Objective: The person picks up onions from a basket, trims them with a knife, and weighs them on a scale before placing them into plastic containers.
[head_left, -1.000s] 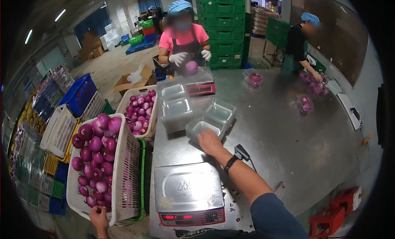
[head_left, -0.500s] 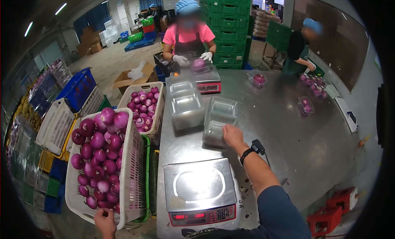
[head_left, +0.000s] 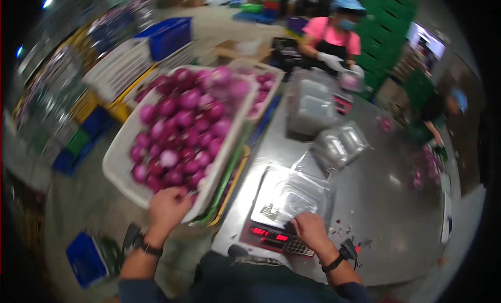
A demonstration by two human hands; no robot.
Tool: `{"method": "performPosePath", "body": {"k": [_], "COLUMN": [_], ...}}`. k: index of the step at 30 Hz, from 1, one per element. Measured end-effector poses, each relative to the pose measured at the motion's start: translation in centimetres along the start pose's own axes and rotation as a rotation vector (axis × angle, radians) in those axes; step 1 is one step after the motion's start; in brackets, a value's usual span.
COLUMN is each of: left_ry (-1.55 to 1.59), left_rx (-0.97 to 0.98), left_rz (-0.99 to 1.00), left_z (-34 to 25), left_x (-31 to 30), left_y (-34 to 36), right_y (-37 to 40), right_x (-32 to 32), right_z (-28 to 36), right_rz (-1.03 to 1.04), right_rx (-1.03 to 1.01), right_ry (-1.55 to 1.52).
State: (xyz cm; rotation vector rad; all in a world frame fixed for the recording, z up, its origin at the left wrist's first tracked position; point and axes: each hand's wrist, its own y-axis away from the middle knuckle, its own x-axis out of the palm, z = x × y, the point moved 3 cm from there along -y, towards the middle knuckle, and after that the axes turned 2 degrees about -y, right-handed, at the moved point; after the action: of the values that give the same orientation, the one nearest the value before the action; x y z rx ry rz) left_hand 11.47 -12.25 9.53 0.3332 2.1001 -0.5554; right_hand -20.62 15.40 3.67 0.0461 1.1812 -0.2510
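My left hand (head_left: 168, 208), fingers curled and blurred, is at the near corner of a white basket (head_left: 124, 179) heaped with red onions (head_left: 185, 128). It touches the nearest onions; whatever lies within its fingers is hidden. Over the scale (head_left: 269, 198) my right hand (head_left: 310, 232) grips the near edge of a clear plastic clamshell container (head_left: 298, 198), which looks open, with a see-through part reaching toward the stack behind. Red digits glow on the scale's front. More clear containers (head_left: 340, 145) sit stacked just beyond.
A taller container stack (head_left: 312, 107) stands farther back on the metal table (head_left: 376, 209). A second onion basket (head_left: 271, 73) is behind the first. One co-worker (head_left: 334, 39) handles an onion across the table; another person (head_left: 441, 112) works at right. Onion scraps lie beside the scale.
My view has swung left and down. My right hand has come back from the stack to the scale with a clear container. My left hand has moved from the basket's rim to the onions.
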Motion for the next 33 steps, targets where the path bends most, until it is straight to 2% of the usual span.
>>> {"method": "performPosePath", "body": {"k": [1, 2, 3, 4, 6, 8, 10, 11, 13, 14, 17, 20, 24, 26, 29, 31, 32, 33], "left_ry": [-0.02, 0.074, 0.171, 0.149, 0.013, -0.114, -0.21, -0.207, -0.406, -0.397, -0.627, -0.698, -0.666, -0.663, -0.234, 0.476, 0.847, 0.966], "left_rx": [0.013, 0.062, 0.07, 0.156, 0.257, 0.149, 0.041, 0.054, 0.225, 0.245, 0.399, 0.478, 0.526, 0.58, 0.315, 0.021, -0.083, -0.154], "left_rz": [0.152, 0.215, 0.351, 0.369, 0.267, 0.222, 0.146, 0.146, -0.07, -0.067, -0.127, -0.133, -0.049, -0.093, -0.085, 0.111, 0.291, 0.392], "left_z": [0.1, 0.4, 1.0, 1.7, 3.3, 4.6, 9.1, 10.9, 13.4, 14.8, 17.6, 18.3, 18.3, 18.2, 15.2, 13.4, 11.5, 8.0], "left_x": [-0.5, -1.1, -2.3, -3.8, -6.7, -9.7, -9.7, -9.0, -7.5, -6.3, -2.6, -0.3, -0.4, -1.2, -2.8, -1.1, 0.5, 0.2], "left_y": [-0.3, -0.5, -1.3, -2.5, -5.9, -11.0, -16.6, -18.7, -22.4, -23.8, -27.2, -29.2, -30.7, -30.4, -29.0, -27.7, -26.8, -24.8], "right_y": [0.0, -0.1, -0.2, -0.4, -0.9, -1.7, -2.4, -2.6, -2.9, -2.8, -2.1, -1.1, -1.0, -2.0, -5.2, -8.3, -10.3, -12.4], "right_x": [0.2, 0.3, 0.7, 1.0, 0.9, -0.2, -0.2, -0.2, -0.3, -0.2, -0.2, -0.4, -0.8, -0.9, -0.9, -0.7, -0.5, -0.6], "right_z": [1.2, 2.2, 2.8, 2.9, 4.3, 6.3, 7.5, 7.7, 8.5, 8.9, 10.1, 11.0, 11.4, 11.9, 12.5, 13.5, 14.2, 15.4], "right_rz": [-0.057, -0.126, -0.115, -0.083, -0.045, -0.075, -0.15, -0.209, -0.282, -0.288, -0.317, -0.337, -0.352, -0.393, -0.461, -0.456, -0.429, -0.425], "right_rx": [-0.004, 0.007, -0.014, 0.031, 0.081, 0.142, 0.144, 0.172, 0.219, 0.253, 0.338, 0.407, 0.461, 0.486, 0.483, 0.43, 0.394, 0.351], "right_ry": [-0.021, -0.038, -0.046, -0.06, -0.079, -0.026, -0.007, -0.045, -0.075, -0.097, -0.123, -0.135, -0.127, -0.185, -0.329, -0.462, -0.511, -0.553]}}
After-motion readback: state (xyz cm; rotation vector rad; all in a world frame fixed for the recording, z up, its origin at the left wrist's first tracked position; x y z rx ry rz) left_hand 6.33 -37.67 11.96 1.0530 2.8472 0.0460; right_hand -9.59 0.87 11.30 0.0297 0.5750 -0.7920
